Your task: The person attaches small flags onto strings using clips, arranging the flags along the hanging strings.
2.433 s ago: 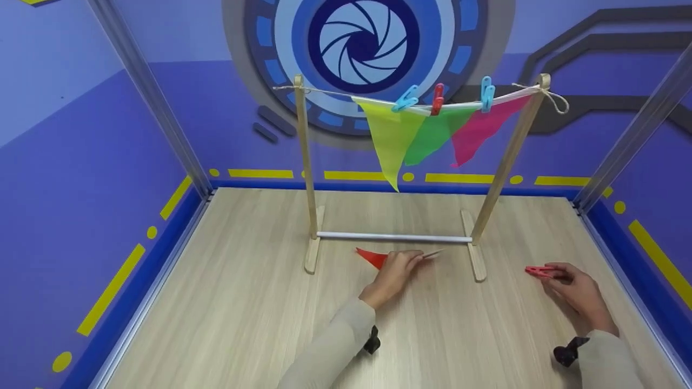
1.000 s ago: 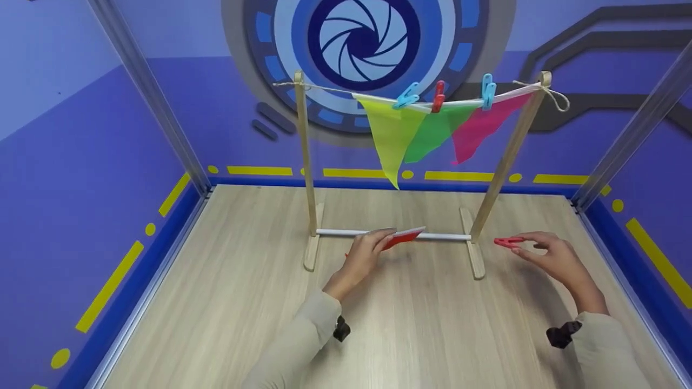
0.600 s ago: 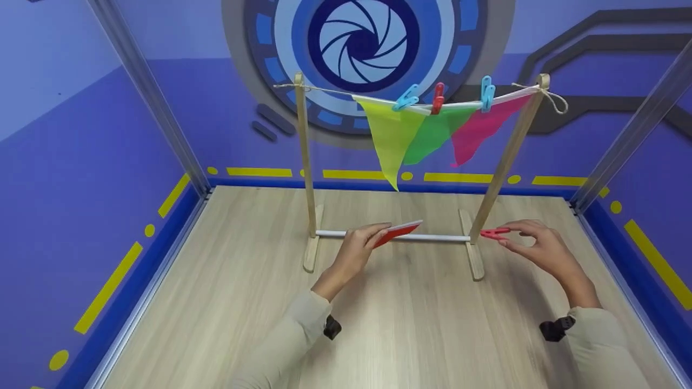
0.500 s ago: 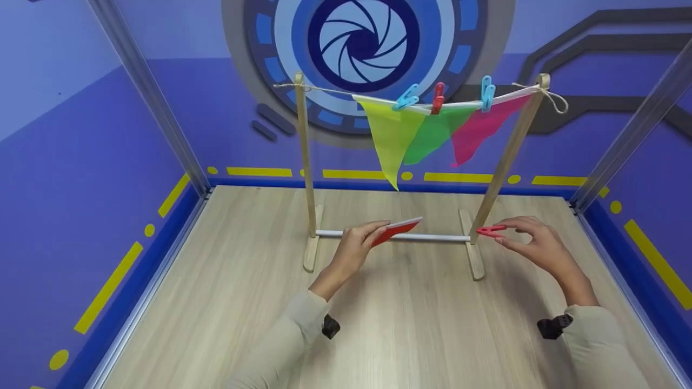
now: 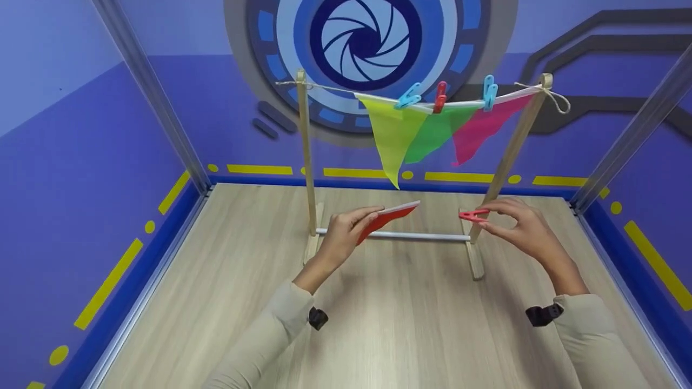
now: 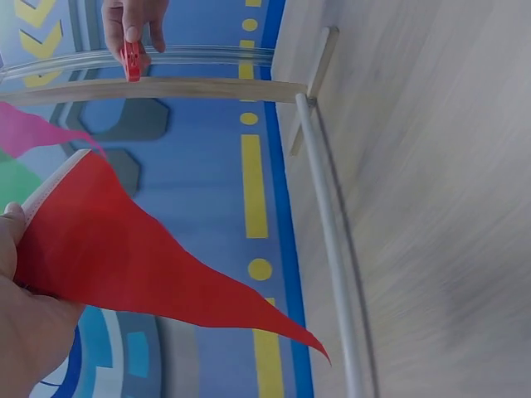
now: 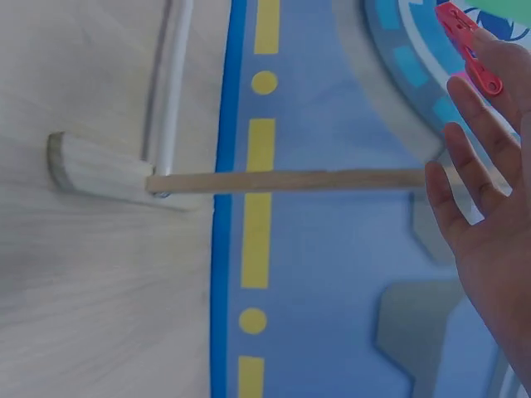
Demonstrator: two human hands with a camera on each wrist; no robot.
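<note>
My left hand [image 5: 341, 237] pinches a red triangular pennant [image 6: 124, 249] by its white top edge, in front of the stand's lower bar. In the left wrist view the pennant's tip hangs free. My right hand [image 5: 521, 227] pinches a red clothespin [image 5: 472, 216] between thumb and index finger, beside the stand's right post [image 5: 513, 146]. The right wrist view shows the other fingers spread apart. On the string above hang a yellow pennant [image 5: 390, 132], a green pennant [image 5: 440, 132] and a pink pennant [image 5: 489, 129]. Two blue clothespins [image 5: 409, 96] and a red one [image 5: 439, 97] grip them.
The wooden stand has a left post [image 5: 306, 156], a white lower bar [image 5: 411, 236] and flat feet [image 5: 474, 262] on the wood-grain table [image 5: 411, 324]. String [image 5: 330, 87] runs bare near the left post. Patterned blue walls [image 5: 162, 119] and metal edges surround the table.
The left hand has lifted the red pennant off the table and moved up and left. The right hand has carried the red clothespin up and left toward it. The hanging pennants stay put.
</note>
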